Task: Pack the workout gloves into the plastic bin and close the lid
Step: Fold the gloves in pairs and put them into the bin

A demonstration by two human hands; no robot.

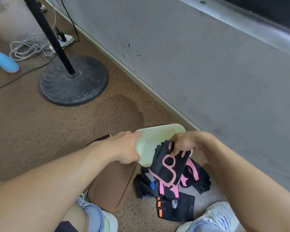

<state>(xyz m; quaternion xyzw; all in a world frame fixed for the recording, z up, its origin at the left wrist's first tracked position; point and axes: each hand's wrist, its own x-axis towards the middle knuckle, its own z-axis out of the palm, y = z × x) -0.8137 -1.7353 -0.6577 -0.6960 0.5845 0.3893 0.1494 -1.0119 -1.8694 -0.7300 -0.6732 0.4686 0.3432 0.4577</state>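
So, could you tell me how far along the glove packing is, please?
Early. The bin is open and looks empty; the left hand grips its rim. In hand: the right hand holds a black-and-pink glove at the bin's edge, not yet inside. Left: the glove pile on the floor, then the brown lid, which lies beside the bin.

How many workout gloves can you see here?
About 5, though the pile may hide more: a black-and-pink glove held in the right hand over the bin, another pink one on the floor, a blue-trimmed one, an orange-tabbed one, and one behind the left hand.
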